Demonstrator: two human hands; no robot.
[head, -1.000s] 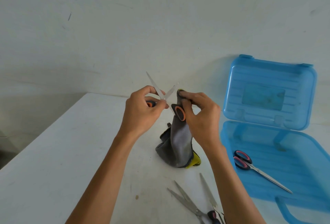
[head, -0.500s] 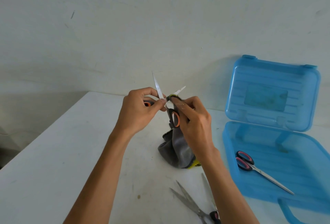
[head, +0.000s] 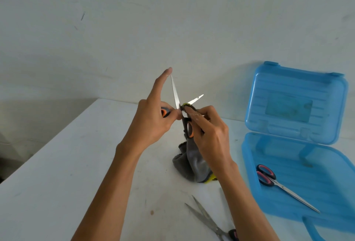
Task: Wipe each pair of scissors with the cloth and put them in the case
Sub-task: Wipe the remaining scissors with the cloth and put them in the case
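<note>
Left of the case (head: 249, 166), the left hand (head: 153, 123) grips the open scissors (head: 175, 95); the right hand (head: 209, 135) pinches the cloth (head: 194, 164) onto one blade.

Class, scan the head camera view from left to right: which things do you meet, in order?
left hand → orange-handled scissors → right hand → blue case. The grey cloth overlaps the right hand, so it is left out.

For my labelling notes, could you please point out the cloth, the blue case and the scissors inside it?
cloth (head: 194, 162): head view, hanging grey fold
blue case (head: 317, 166): head view, bare base floor
scissors in the case (head: 273, 181): head view, by the pivot
</note>
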